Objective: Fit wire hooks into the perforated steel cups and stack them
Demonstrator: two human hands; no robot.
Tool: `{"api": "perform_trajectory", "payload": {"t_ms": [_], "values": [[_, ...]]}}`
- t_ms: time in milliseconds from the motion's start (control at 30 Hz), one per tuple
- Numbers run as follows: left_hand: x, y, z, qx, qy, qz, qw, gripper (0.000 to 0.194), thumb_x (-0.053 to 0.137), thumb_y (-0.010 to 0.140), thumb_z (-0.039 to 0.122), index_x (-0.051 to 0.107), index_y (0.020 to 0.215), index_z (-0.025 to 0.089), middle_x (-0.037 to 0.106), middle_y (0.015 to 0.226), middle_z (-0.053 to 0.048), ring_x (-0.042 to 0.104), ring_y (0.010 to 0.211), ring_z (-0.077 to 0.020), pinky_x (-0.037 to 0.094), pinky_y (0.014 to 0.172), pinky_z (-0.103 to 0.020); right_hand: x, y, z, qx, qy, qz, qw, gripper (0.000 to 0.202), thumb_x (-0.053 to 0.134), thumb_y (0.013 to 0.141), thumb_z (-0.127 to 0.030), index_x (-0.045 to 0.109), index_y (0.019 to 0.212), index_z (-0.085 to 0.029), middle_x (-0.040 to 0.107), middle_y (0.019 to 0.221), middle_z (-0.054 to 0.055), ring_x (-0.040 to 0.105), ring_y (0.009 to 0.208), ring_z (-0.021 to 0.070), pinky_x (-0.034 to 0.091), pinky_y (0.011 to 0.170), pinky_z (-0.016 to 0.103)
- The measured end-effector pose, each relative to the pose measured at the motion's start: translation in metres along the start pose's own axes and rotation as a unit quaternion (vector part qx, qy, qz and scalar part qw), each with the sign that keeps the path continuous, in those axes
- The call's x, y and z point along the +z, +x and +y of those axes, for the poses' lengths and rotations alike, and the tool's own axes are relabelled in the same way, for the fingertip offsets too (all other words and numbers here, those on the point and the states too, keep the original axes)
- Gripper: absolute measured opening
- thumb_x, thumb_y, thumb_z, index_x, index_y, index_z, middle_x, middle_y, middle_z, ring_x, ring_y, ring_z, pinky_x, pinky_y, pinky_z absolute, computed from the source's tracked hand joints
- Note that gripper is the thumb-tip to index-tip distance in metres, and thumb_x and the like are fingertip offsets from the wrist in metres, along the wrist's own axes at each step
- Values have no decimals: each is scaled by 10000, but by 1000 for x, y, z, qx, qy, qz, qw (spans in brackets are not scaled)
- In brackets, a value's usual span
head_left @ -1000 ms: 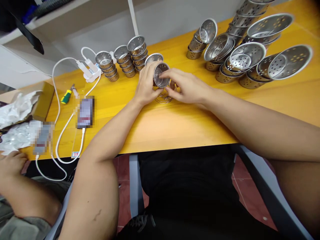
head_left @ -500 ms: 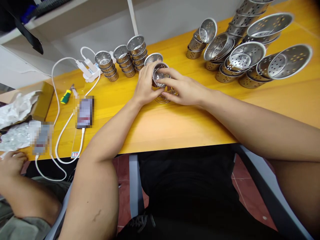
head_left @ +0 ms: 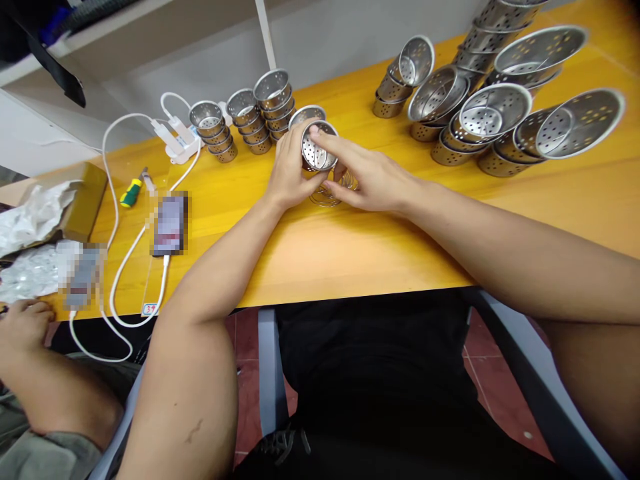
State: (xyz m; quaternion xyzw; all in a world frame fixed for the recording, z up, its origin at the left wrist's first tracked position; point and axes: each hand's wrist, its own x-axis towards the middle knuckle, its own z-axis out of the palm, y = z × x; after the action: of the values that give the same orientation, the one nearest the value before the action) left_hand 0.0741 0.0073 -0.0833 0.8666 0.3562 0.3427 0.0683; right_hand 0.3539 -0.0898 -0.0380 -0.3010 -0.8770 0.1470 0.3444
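Metal cup [head_left: 319, 155], over the desk [head_left: 320, 257], looks light, stiff and slippery, so hold its round sides. Left hand [head_left: 289, 168] is wrapped on it; right hand [head_left: 367, 175] has fingers over its rim, but I can't tell if it grips

wire stand [head_left: 326, 199] partly hidden, phone screens [head_left: 169, 223] blurred, cup stack [head_left: 494, 39] cropped
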Motion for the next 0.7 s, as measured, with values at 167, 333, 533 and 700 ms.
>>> {"api": "perform_trajectory", "payload": {"t_ms": [167, 333, 533, 700], "values": [[1, -2, -2, -5, 11, 17, 1000, 1028, 690, 1137, 938, 393, 1948, 382, 595, 2014, -173, 508, 1974, -458, 407, 1638, -705, -2, 1, -3, 19, 1, 22, 1000, 956, 802, 1195, -532, 458, 2076, -390, 594, 2042, 123, 898, 1411, 461, 751, 1266, 653], [-4, -2, 2, -16, 0, 20, 1000, 997, 748, 1119, 884, 442, 1927, 386, 620, 1993, -168, 522, 1956, -473, 391, 1644, -722, -12, 3, -1, 58, -10, 41, 997, 588, 721, 1265, -679, 754, 1797, -430, 814, 1770, 111, 916, 1252, 417, 754, 1230, 646], [-2, 0, -1, 21, -8, -9, 1000, 1035, 811, 1057, 919, 494, 1888, 390, 670, 1943, -166, 588, 1892, -475, 360, 1644, -751, -14, 2, 8, 58, -17, 42, 997, 539, 691, 1250, -834, 857, 1604, -464, 832, 1625, 113, 849, 1326, 451, 720, 1273, 708], [1, 1, -1, 20, -14, -21, 999, 1027, 822, 1046, 895, 512, 1885, 389, 660, 1947, -161, 573, 1905, -476, 297, 1665, -762, -12, 2, 12, 54, -13, 54, 997, 499, 783, 1192, -843, 879, 1546, -505, 766, 1732, 81, 774, 1432, 491, 677, 1316, 791]]}}
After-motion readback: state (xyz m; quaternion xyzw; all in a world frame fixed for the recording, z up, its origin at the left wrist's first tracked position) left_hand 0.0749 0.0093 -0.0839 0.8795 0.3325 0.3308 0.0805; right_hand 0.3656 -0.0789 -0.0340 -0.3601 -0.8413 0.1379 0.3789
